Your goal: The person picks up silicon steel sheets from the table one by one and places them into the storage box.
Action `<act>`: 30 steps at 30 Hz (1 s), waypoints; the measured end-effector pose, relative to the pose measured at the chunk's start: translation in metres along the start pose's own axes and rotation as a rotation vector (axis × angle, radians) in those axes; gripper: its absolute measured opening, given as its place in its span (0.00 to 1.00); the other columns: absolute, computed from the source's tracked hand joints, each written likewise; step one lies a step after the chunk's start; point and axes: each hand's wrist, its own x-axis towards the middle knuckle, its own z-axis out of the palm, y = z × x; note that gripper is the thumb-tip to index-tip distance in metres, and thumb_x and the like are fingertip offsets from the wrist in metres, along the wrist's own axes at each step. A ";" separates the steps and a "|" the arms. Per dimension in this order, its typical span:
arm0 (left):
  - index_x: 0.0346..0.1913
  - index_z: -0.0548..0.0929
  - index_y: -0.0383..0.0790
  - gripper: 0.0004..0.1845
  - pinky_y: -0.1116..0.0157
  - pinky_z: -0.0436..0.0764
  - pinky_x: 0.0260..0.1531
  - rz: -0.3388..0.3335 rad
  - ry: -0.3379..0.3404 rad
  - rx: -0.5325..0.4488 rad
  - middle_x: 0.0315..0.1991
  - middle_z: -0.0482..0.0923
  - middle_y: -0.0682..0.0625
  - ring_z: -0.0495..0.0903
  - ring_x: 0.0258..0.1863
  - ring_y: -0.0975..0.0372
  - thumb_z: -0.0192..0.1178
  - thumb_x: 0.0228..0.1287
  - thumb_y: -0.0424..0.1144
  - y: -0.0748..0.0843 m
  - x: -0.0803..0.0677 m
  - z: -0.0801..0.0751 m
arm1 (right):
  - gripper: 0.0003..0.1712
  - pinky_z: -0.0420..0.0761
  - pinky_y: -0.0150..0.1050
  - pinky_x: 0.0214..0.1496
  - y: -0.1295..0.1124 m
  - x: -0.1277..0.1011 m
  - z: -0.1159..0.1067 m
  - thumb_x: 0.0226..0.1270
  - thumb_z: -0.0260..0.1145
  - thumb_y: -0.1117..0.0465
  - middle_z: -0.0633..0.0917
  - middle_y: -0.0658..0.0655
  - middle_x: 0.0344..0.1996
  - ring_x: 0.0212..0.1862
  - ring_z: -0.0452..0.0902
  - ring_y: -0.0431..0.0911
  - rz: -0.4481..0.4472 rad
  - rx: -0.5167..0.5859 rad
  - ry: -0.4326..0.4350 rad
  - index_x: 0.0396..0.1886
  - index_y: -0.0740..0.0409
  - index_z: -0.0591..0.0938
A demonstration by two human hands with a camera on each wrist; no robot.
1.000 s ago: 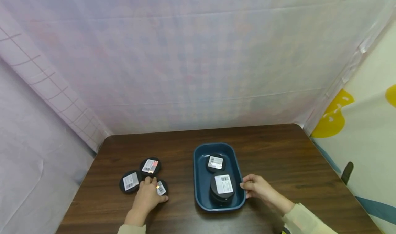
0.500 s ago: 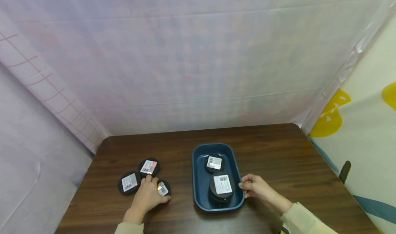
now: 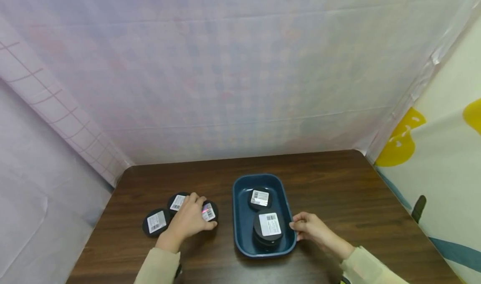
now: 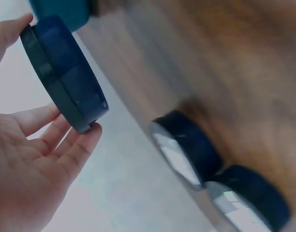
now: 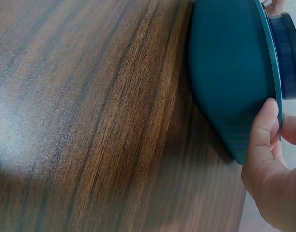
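My left hand [image 3: 199,218] holds a round black tin [image 3: 209,211] with a white barcode label, lifted just off the brown table [image 3: 338,183]. In the left wrist view the hand [image 4: 51,87] pinches that tin [image 4: 66,77] by its edge between thumb and fingers. Two more labelled tins [image 3: 155,222] [image 3: 176,201] lie on the table to the left. My right hand [image 3: 305,227] grips the right rim of a dark blue tray [image 3: 237,209]. The tray contains a single tin [image 3: 260,197] at the back and a stack of tins [image 3: 268,227] at the front.
Pale curtain walls close off the table at the back and left. A printed sheet with yellow shapes [image 3: 402,142] hangs on the right. Bare wood lies behind and to the right of the tray.
My left hand has picked one tin up from the group of three and carried it right, toward the tray. The right hand has stayed on the tray's rim.
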 end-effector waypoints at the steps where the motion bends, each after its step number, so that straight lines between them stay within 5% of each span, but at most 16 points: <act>1: 0.51 0.77 0.28 0.45 0.54 0.76 0.47 0.007 -0.007 0.005 0.42 0.70 0.41 0.70 0.44 0.49 0.74 0.30 0.57 0.003 0.003 -0.002 | 0.15 0.79 0.33 0.25 0.001 0.000 0.000 0.58 0.61 0.68 0.74 0.55 0.22 0.23 0.72 0.42 0.000 -0.002 0.000 0.40 0.75 0.69; 14: 0.57 0.74 0.32 0.48 0.58 0.78 0.45 0.121 -0.141 0.067 0.48 0.69 0.42 0.68 0.46 0.54 0.71 0.35 0.62 0.055 0.048 -0.031 | 0.16 0.79 0.33 0.25 0.002 -0.002 -0.001 0.59 0.61 0.67 0.74 0.55 0.22 0.23 0.72 0.42 -0.007 -0.002 0.022 0.40 0.75 0.69; 30: 0.56 0.75 0.32 0.44 0.63 0.76 0.40 0.294 -0.218 0.066 0.43 0.68 0.46 0.66 0.40 0.58 0.72 0.38 0.59 0.099 0.081 -0.026 | 0.17 0.79 0.32 0.24 0.001 -0.002 0.001 0.59 0.61 0.68 0.74 0.55 0.22 0.23 0.71 0.42 -0.018 0.013 0.017 0.41 0.77 0.68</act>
